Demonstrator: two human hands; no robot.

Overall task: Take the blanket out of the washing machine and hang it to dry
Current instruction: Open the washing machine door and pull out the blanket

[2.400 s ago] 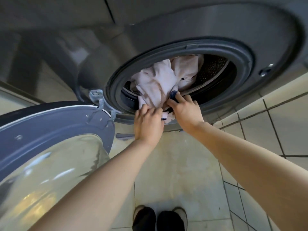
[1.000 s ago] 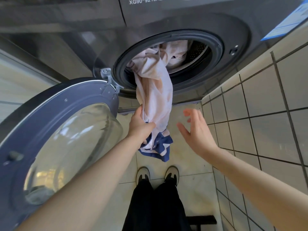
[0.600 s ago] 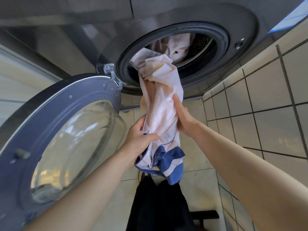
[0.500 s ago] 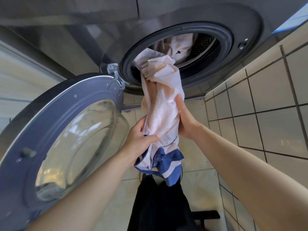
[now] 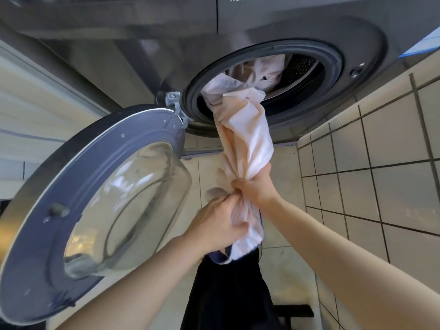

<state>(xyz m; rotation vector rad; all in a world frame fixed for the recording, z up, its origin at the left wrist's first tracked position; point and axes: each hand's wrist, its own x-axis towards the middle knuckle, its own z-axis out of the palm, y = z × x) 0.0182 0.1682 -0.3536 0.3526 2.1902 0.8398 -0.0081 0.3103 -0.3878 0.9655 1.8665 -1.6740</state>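
- Left hand (image 5: 219, 225) is clenched round the twisted lower part of the blanket (image 5: 245, 132), with the thumb laid across the cloth.
- Just above it, the right hand (image 5: 256, 186) is wrapped tightly round the same bunched cloth, and the two hands are seen touching each other.
- The pale pink and white blanket is stretched as a rope-like bundle from the round opening of the washing machine (image 5: 297, 25) down to the hands.
- Its upper part is lodged inside the drum (image 5: 302, 69) and is draped over the lower left of the grey rubber seal (image 5: 334, 65).
- Below the left hand a short end of the blanket is left hanging, and a dark blue edge is shown there.
- The round glass door (image 5: 95, 191) is swung wide open to the left and is hinged beside the opening.
- A tiled wall (image 5: 381, 175) is seen on the right, and a pale tiled floor (image 5: 285, 258) lies below.
- The person's dark clothing (image 5: 226, 294) is seen under the hands.
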